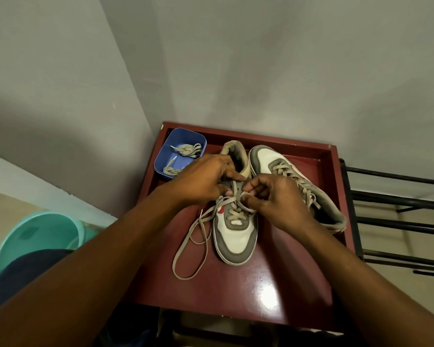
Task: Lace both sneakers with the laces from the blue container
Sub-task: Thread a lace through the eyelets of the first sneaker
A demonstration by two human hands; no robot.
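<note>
Grey walls meet in a corner behind a glossy maroon table with a raised lip along its back and right sides. A blue container sits in the back-left corner, close to the table's left edge, and holds spare laces in loose bundles.

Two grey-and-white sneakers stand side by side near the middle. The near sneaker points its toe at the person. Bare wood with a patch of glare lies between that toe and the front edge. The far sneaker is already laced, points away, and has its heel near the right lip.

The left hand and right hand meet over the near sneaker's upper eyelets, and each hand's curled fingers pinch the tan lace. The free end of the lace loops over the tabletop left of the shoe, short of the left edge.

A red mark shows on each sneaker's side, too covered to read.

A teal bucket stands on the floor to the left, and a black metal rack stands just beside the table's right edge.
</note>
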